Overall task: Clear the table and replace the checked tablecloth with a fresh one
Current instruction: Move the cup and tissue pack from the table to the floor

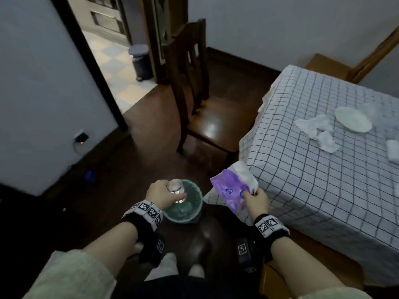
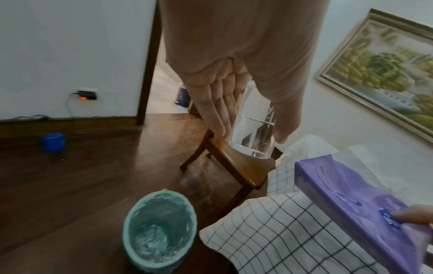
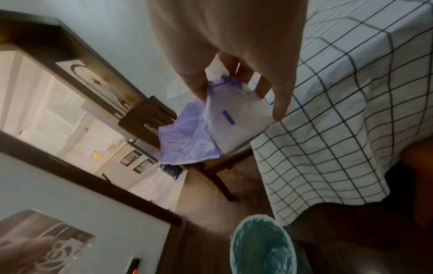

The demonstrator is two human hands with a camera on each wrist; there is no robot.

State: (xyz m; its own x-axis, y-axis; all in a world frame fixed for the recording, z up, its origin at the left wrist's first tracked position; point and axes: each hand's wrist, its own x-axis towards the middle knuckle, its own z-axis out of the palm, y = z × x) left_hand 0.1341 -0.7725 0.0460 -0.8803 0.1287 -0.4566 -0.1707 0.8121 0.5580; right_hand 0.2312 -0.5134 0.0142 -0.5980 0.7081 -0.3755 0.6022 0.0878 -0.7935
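**Glass and tissue pack off the tabletop, cloth still to go**

Left hand (image 1: 159,194) wrapped round a clear drinking glass (image 1: 176,188), fingers down one side, thumb down the other, held above the teal-lined waste bin (image 1: 183,212) on the floor. A little water visible inside in the left wrist view. Smooth, hard, breakable, probably slick: best gripped mid-wall and kept upright, as here. Not a thing to drop in a bin.

Right hand (image 1: 255,198) pinching one end of a purple tissue pack (image 1: 231,190), white tissue spilling from the opening. Soft, light, crinkly wrapper, likely sagging from that end hold. No real risk there; fuller grip across the body would steady it.

Now the main item: checked tablecloth (image 1: 323,169), white with dark grid, draped over the tabletop and hanging down past the near corner, beside the bin. Thin, limp fabric by the look of it, light, sure to bunch. Best taken at a hanging corner or hem and gathered inward, once bare.

Not bare yet. White plate (image 1: 353,119) on the cloth, crumpled tissues (image 1: 317,131) just beside it, another white item (image 1: 393,151) at the frame edge, too cut off to name.

Room dim. Dark glossy wooden floor, wooden chair (image 1: 203,117) pulled out near the table corner, open doorway beyond to a tiled floor with a small pedal bin (image 1: 141,61). Framed painting (image 2: 384,74) on the wall.
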